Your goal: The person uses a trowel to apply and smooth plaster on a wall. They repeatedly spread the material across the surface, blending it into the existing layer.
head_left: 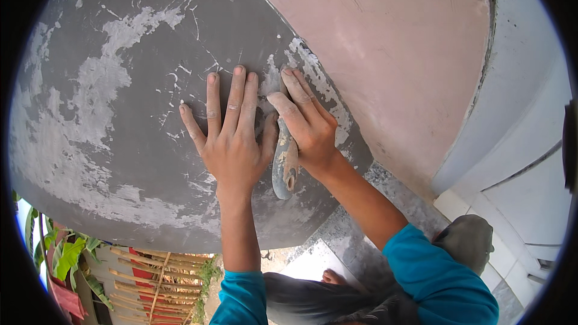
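Note:
A grey plastered wall with pale, flaky white patches fills the upper left. My left hand lies on it with fingers spread and fingertips touching the surface. Just to its right my right hand grips a dusty hand tool, which looks like a scraper or putty knife, its handle pointing down. My fingers hide most of the tool's working end, which is at the wall near the white patches along the right edge.
A pale pink wall adjoins on the right, then a white curved panel. Below are grey tiles and my legs in dark trousers. Green plants and a bamboo fence are at the lower left.

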`<state>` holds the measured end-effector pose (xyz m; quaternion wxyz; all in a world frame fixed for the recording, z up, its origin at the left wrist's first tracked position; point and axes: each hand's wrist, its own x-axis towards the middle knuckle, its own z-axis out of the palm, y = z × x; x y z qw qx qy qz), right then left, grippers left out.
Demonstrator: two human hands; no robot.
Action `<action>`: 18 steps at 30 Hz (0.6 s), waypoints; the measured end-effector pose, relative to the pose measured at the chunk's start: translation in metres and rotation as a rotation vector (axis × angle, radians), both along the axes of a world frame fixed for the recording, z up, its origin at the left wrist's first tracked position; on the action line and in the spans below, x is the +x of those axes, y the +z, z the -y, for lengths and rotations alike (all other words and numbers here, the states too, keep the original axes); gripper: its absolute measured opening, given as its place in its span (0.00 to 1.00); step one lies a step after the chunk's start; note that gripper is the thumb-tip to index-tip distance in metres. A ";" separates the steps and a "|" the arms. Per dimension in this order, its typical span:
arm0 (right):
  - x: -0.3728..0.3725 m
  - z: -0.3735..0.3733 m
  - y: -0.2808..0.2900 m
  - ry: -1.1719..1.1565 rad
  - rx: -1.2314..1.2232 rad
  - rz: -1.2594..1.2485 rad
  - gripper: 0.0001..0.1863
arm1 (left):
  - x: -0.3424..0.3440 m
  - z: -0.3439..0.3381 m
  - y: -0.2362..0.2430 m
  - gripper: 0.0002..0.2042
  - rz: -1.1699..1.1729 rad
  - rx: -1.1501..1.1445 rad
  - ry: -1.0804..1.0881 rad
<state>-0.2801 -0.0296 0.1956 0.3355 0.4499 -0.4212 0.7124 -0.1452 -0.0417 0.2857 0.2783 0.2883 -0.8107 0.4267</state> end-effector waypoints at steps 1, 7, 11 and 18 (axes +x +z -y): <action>0.001 -0.001 -0.001 0.032 0.001 0.084 0.26 | 0.000 0.000 0.000 0.33 0.010 -0.005 0.002; 0.003 -0.001 -0.006 0.070 -0.008 0.051 0.23 | 0.000 -0.003 0.002 0.32 0.029 -0.007 0.018; 0.000 0.000 -0.010 0.033 0.008 0.153 0.18 | 0.000 -0.002 0.000 0.33 -0.008 0.001 -0.031; 0.006 -0.004 -0.012 0.063 0.003 0.112 0.15 | 0.004 -0.003 0.000 0.32 0.009 -0.005 -0.024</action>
